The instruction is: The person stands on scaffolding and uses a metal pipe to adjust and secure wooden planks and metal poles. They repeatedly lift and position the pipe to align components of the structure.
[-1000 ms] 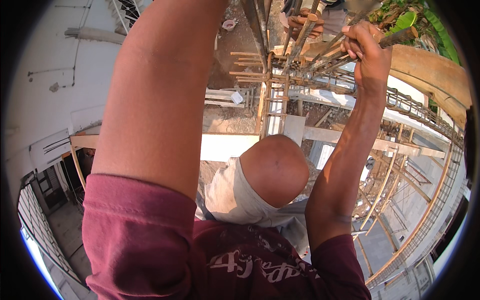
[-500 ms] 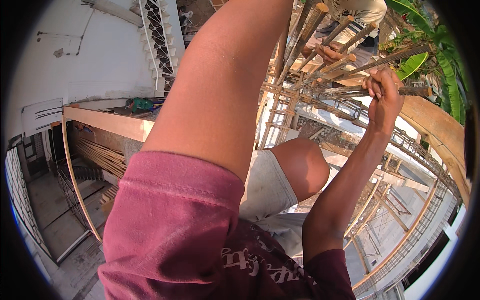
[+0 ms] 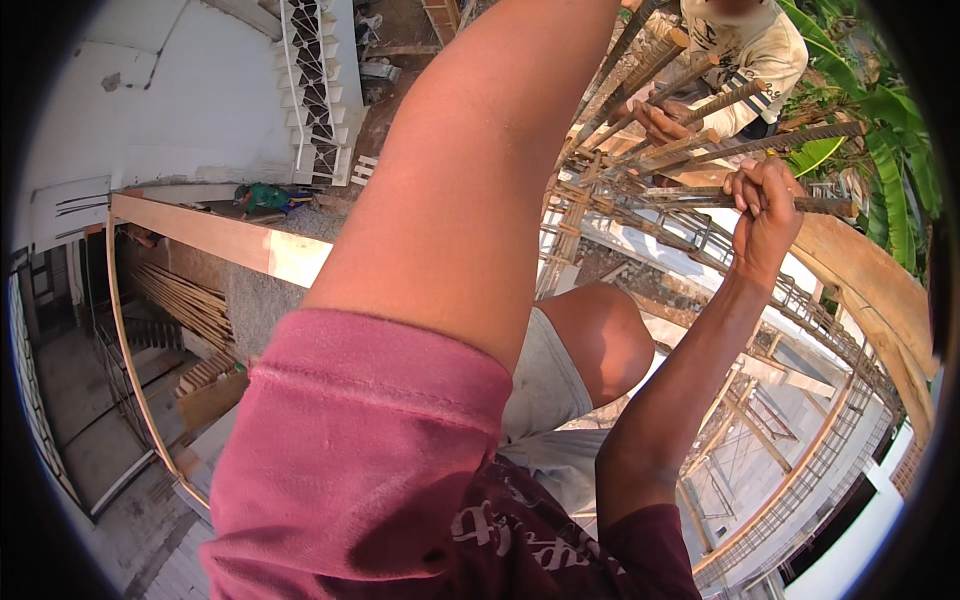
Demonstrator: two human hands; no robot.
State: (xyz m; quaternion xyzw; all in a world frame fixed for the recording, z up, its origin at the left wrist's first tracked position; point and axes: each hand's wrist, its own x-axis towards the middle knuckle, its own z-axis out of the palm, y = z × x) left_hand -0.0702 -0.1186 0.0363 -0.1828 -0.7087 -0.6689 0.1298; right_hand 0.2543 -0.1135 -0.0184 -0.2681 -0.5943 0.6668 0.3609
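My right hand (image 3: 765,205) is closed round a steel rebar (image 3: 828,206) near its free end, at the upper right. Several other upright rebars (image 3: 650,62) fan out above and to the left of it, rising from a tied rebar cage (image 3: 562,232). My left arm (image 3: 440,180) stretches up across the middle and leaves the picture at the top, so the left hand is out of sight. Beyond the bars stands a co-worker in a pale printed shirt (image 3: 752,45), with a hand (image 3: 662,122) among the rebars.
A long rebar cage (image 3: 800,278) runs down the right side beside a wooden board (image 3: 868,262). Green leaves (image 3: 890,165) crowd the far right. Far below on the left are a timber plank (image 3: 205,232), bamboo poles (image 3: 185,305), a staircase (image 3: 312,90) and a person in green (image 3: 266,197).
The view has shifted a little, and my left arm appears farther right. More of the co-worker shows at the top. My right hand stays closed on the same rebar.
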